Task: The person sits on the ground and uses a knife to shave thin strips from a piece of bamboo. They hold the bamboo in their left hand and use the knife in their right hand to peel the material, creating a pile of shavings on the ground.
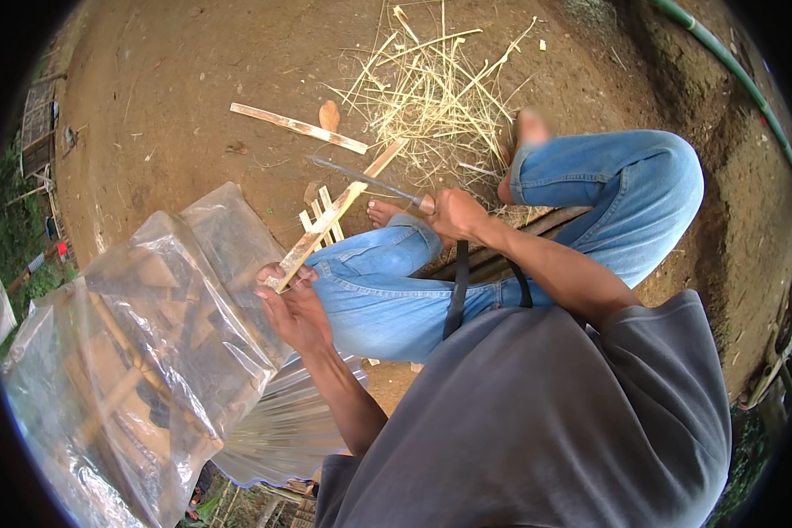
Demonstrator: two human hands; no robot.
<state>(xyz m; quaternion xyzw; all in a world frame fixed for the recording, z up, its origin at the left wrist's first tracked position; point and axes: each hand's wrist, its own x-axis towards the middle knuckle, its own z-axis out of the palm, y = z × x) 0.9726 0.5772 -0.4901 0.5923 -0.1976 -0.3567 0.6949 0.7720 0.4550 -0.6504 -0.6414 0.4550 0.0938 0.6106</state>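
My left hand is closed around the near end of a pale, flat bamboo or wooden strip, which slants up and away to the right over my leg. In my closed right hand is the wooden handle of a long, thin-bladed knife. Its dark blade points left and crosses the strip's upper part; whether it bites into the strip I cannot tell. Several short pale strips stand or lie just behind the held one, close to my bare foot.
Thin shavings lie heaped on the dirt ground ahead. Left of them are another flat strip and a brown leaf. Clear plastic sheeting covers pieces at my left, beside a corrugated translucent sheet. A green pole runs along the right.
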